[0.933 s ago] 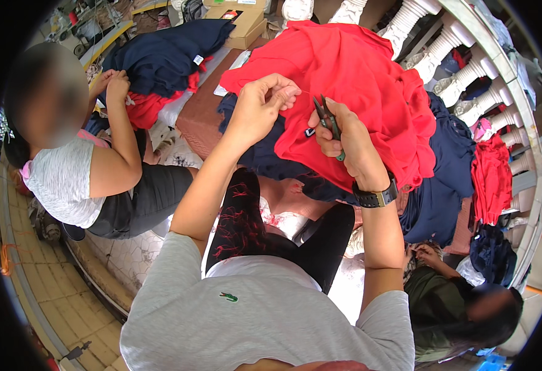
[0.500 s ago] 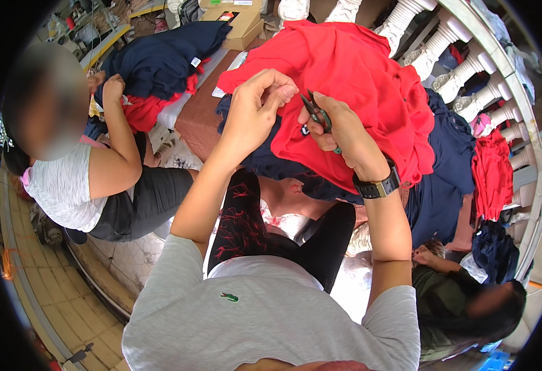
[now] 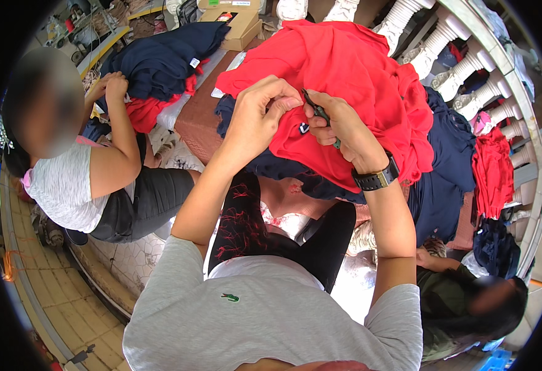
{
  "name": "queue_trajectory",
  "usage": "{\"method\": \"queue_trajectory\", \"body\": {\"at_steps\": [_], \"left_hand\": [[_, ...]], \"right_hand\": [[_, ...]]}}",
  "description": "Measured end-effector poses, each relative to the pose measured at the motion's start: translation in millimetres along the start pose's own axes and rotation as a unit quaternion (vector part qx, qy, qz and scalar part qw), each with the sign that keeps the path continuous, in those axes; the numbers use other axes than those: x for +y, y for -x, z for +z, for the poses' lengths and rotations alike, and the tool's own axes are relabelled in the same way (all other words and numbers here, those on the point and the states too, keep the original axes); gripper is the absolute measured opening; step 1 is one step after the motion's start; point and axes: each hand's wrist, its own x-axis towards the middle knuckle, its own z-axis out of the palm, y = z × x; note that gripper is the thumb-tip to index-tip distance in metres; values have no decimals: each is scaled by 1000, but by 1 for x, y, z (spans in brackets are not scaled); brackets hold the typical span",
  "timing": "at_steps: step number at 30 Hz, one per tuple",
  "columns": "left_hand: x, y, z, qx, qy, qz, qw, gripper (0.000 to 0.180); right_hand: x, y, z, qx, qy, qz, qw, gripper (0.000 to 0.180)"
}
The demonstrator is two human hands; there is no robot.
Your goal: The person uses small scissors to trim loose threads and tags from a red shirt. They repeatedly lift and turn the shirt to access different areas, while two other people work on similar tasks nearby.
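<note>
As the left hand (image 3: 257,114) presses thumb and forefinger together, the right hand (image 3: 347,128) holds dark snips (image 3: 318,111) just beside them.
Anything between those fingertips is too fine to tell; the right fingers curl round the handles, seemingly so the blades sit close to the pinch. And look at the line: tips toward eleven o'clock, long axis running eleven to five, all above the red cloth (image 3: 370,80). That heap likely sits high for easy reach, with navy cloth (image 3: 442,173) out at four o'clock.
</note>
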Motion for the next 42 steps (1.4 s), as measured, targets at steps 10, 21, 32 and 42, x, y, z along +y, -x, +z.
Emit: {"method": "queue_trajectory", "body": {"at_steps": [10, 21, 32, 42], "left_hand": [[-2, 10, -33, -376, 41, -21, 926, 12], [10, 15, 15, -107, -132, 109, 979, 41], [-113, -67, -134, 230, -5, -137, 963, 29], [15, -71, 72, -94, -113, 125, 981, 32]], "right_hand": [[6, 23, -5, -59, -46, -82, 994, 43], [69, 94, 5, 261, 171, -344, 886, 17], [94, 130, -23, 300, 200, -321, 875, 15], [24, 75, -77, 570, 322, -416, 632, 34]]}}
